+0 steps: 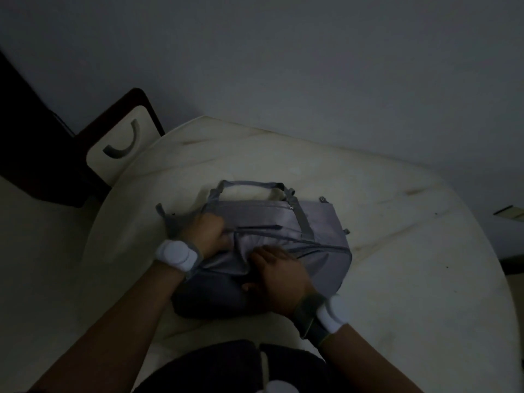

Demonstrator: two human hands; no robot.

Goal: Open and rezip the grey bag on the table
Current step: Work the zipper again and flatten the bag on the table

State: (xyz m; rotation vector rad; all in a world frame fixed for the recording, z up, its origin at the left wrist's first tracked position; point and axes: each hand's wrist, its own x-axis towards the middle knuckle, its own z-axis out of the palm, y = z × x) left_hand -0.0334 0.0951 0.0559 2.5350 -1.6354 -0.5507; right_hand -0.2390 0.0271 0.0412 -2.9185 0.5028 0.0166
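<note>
The grey bag (272, 222) lies flat on the round white table (397, 251), handle pointing away from me. My left hand (205, 232) is closed on the bag's left end, where the zipper line begins. My right hand (279, 275) presses down on the near part of the bag and pinches a fold of its fabric. A dark zipper line (258, 228) runs rightward from my left hand across the bag's middle. The zipper pull itself is hidden in the dim light.
A dark-framed chair (119, 143) with a pale seat stands at the table's far left. A grey wall rises behind the table. Both wrists carry white bands, and my dark-clothed lap sits at the bottom edge.
</note>
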